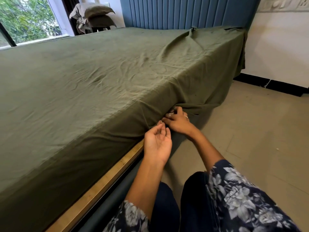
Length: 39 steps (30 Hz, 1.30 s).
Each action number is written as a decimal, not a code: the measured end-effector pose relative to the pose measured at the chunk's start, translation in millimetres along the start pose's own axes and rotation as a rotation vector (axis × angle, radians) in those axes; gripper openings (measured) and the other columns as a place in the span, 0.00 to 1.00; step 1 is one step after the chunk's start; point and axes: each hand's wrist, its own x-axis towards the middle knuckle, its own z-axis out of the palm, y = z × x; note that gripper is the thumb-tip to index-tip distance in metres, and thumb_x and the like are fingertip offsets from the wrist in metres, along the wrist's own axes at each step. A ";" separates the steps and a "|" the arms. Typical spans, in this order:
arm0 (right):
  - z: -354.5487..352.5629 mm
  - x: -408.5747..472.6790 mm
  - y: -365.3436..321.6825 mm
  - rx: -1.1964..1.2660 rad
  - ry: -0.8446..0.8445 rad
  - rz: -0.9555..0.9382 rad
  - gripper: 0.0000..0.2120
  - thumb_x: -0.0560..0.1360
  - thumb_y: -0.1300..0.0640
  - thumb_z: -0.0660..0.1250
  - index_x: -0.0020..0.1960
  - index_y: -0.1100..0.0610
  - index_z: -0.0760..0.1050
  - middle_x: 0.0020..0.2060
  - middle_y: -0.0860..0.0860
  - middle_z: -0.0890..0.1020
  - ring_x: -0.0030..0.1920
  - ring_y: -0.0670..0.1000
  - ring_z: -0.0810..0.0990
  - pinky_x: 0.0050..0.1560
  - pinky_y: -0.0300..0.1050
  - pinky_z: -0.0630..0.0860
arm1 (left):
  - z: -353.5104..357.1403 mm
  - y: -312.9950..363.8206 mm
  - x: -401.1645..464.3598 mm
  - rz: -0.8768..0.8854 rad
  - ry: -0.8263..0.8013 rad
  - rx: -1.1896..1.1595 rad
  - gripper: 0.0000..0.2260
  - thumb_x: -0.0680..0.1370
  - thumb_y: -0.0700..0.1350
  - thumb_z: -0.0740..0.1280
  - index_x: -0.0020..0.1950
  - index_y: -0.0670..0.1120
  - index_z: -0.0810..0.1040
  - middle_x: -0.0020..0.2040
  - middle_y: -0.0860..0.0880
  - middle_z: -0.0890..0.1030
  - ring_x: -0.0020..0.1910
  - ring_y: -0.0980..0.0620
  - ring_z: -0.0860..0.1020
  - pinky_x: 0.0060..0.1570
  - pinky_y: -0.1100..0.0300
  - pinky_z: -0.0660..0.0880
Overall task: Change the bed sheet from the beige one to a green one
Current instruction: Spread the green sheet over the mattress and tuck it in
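Tucking stage by the look of it. Green sheet (103, 67) already covers the whole mattress, and the near stretch is pushed in above the wooden bed frame (107, 178), which is why that strip shows bare. Her right hand (178, 122) has its fingers curled into the bunched cloth at the mattress edge, probably gathering slack to shove under. Left hand (157, 144) sits just beside it, palm up, fingers loosely curled, gripping nothing. Toward the blue headboard (184, 12) the sheet hangs loose to the floor (250, 131) with a big ridge on top, so that end isn't tucked yet.
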 end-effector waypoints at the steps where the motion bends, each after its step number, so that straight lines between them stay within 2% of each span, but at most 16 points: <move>1: -6.7 -2.1 8.2 0.212 0.019 -0.049 0.12 0.78 0.57 0.62 0.56 0.58 0.81 0.62 0.55 0.74 0.65 0.53 0.71 0.70 0.49 0.64 | 0.8 -3.3 2.4 0.000 -0.013 0.012 0.15 0.79 0.32 0.56 0.66 0.35 0.71 0.60 0.41 0.76 0.70 0.48 0.69 0.70 0.57 0.62; 3: -16.0 -10.1 24.9 0.526 0.225 -0.009 0.09 0.76 0.63 0.64 0.50 0.61 0.83 0.51 0.56 0.83 0.56 0.53 0.80 0.63 0.51 0.73 | 3.3 -6.2 2.5 0.010 -0.022 0.046 0.13 0.80 0.33 0.56 0.63 0.35 0.72 0.55 0.42 0.77 0.69 0.48 0.69 0.69 0.56 0.63; 4: -15.4 -10.8 35.2 0.572 0.342 0.067 0.08 0.75 0.61 0.65 0.50 0.59 0.82 0.48 0.55 0.84 0.52 0.54 0.81 0.60 0.52 0.76 | 3.0 -6.8 0.6 0.019 -0.006 0.063 0.12 0.80 0.33 0.57 0.62 0.35 0.72 0.54 0.41 0.77 0.69 0.47 0.70 0.68 0.56 0.64; 5: -12.3 -8.1 42.7 0.618 0.411 0.166 0.09 0.75 0.57 0.67 0.53 0.58 0.80 0.48 0.54 0.83 0.49 0.54 0.82 0.57 0.53 0.78 | 2.3 -6.2 -1.1 0.026 0.009 0.077 0.12 0.80 0.33 0.57 0.61 0.35 0.72 0.55 0.41 0.77 0.68 0.47 0.70 0.68 0.55 0.64; 7: -4.4 1.2 46.9 0.847 0.382 0.356 0.24 0.73 0.51 0.71 0.65 0.60 0.69 0.54 0.54 0.78 0.46 0.54 0.82 0.51 0.51 0.81 | 1.1 -4.8 -2.6 0.027 0.031 0.076 0.11 0.79 0.33 0.58 0.61 0.34 0.72 0.56 0.39 0.77 0.67 0.46 0.71 0.68 0.55 0.65; 9: -0.4 18.4 46.8 1.012 0.399 0.409 0.32 0.71 0.52 0.73 0.68 0.62 0.64 0.58 0.56 0.76 0.43 0.51 0.83 0.45 0.47 0.81 | 2.5 -3.5 -2.3 0.030 0.041 0.049 0.11 0.79 0.33 0.58 0.59 0.34 0.73 0.60 0.39 0.76 0.67 0.46 0.72 0.68 0.55 0.66; 12: -5.4 37.7 44.4 1.013 0.498 0.406 0.24 0.71 0.58 0.73 0.61 0.63 0.67 0.52 0.56 0.79 0.32 0.46 0.80 0.46 0.47 0.81 | 6.3 -4.6 1.5 0.039 0.040 0.017 0.10 0.78 0.31 0.57 0.56 0.34 0.73 0.62 0.39 0.76 0.67 0.46 0.72 0.67 0.56 0.67; 15: -13.5 49.6 34.4 0.893 0.595 0.303 0.18 0.72 0.64 0.69 0.59 0.59 0.69 0.44 0.51 0.77 0.40 0.50 0.80 0.52 0.46 0.79 | 6.7 -6.5 4.9 0.055 0.051 0.026 0.17 0.78 0.28 0.54 0.65 0.33 0.71 0.57 0.40 0.76 0.67 0.47 0.71 0.65 0.57 0.68; 20: -3.5 41.0 23.9 0.564 0.695 0.136 0.09 0.73 0.64 0.65 0.52 0.62 0.80 0.47 0.56 0.82 0.51 0.54 0.80 0.48 0.31 0.67 | 4.2 -2.8 8.7 0.056 0.048 0.040 0.18 0.77 0.27 0.55 0.66 0.34 0.70 0.60 0.39 0.77 0.67 0.46 0.72 0.64 0.56 0.69; 23: 16.1 21.2 28.7 0.376 0.593 -0.073 0.19 0.77 0.59 0.58 0.65 0.64 0.74 0.64 0.58 0.76 0.67 0.55 0.71 0.64 0.29 0.58 | 3.0 3.1 10.9 0.053 0.015 0.062 0.18 0.75 0.26 0.52 0.63 0.33 0.71 0.53 0.38 0.78 0.65 0.46 0.73 0.59 0.55 0.71; 25: 17.4 21.7 36.3 0.103 0.481 -0.097 0.28 0.75 0.52 0.50 0.72 0.58 0.68 0.71 0.53 0.69 0.75 0.52 0.58 0.74 0.43 0.46 | 1.6 5.2 13.2 0.057 0.004 0.074 0.15 0.75 0.26 0.53 0.57 0.34 0.73 0.54 0.38 0.78 0.59 0.46 0.76 0.59 0.54 0.72; 28: -2.1 39.0 39.5 -0.177 0.359 -0.063 0.25 0.78 0.51 0.47 0.71 0.53 0.69 0.72 0.47 0.67 0.76 0.47 0.52 0.74 0.56 0.40 | -2.0 2.7 15.6 0.056 -0.024 0.122 0.15 0.75 0.26 0.54 0.56 0.35 0.75 0.53 0.41 0.80 0.54 0.49 0.77 0.58 0.54 0.72; 31: -15.3 54.1 30.5 -0.306 0.296 0.029 0.21 0.79 0.51 0.49 0.64 0.55 0.76 0.69 0.48 0.72 0.76 0.48 0.54 0.74 0.59 0.41 | -4.0 -1.0 17.4 0.046 -0.010 0.174 0.16 0.76 0.27 0.55 0.59 0.37 0.75 0.54 0.43 0.80 0.57 0.50 0.76 0.57 0.56 0.73; 34: -25.8 62.5 21.6 -0.334 0.230 0.117 0.23 0.79 0.49 0.48 0.64 0.56 0.75 0.70 0.52 0.71 0.76 0.51 0.53 0.73 0.59 0.43 | 4.3 -6.7 22.4 0.053 0.022 0.186 0.15 0.78 0.29 0.56 0.62 0.36 0.73 0.55 0.43 0.79 0.59 0.50 0.75 0.60 0.57 0.71; 36: -38.1 67.6 20.2 -0.340 0.093 0.158 0.23 0.78 0.48 0.48 0.65 0.53 0.73 0.71 0.51 0.68 0.76 0.52 0.52 0.73 0.59 0.45 | 10.0 -12.4 26.2 0.065 0.031 0.190 0.16 0.78 0.30 0.56 0.65 0.36 0.72 0.56 0.43 0.78 0.62 0.49 0.74 0.60 0.58 0.71; 39: -59.4 69.5 26.5 -0.085 -0.040 0.100 0.16 0.78 0.52 0.56 0.57 0.56 0.79 0.63 0.53 0.77 0.68 0.53 0.68 0.70 0.51 0.62 | 16.1 -21.1 26.9 0.049 0.023 0.191 0.12 0.79 0.31 0.57 0.60 0.37 0.74 0.60 0.42 0.77 0.65 0.47 0.73 0.64 0.56 0.69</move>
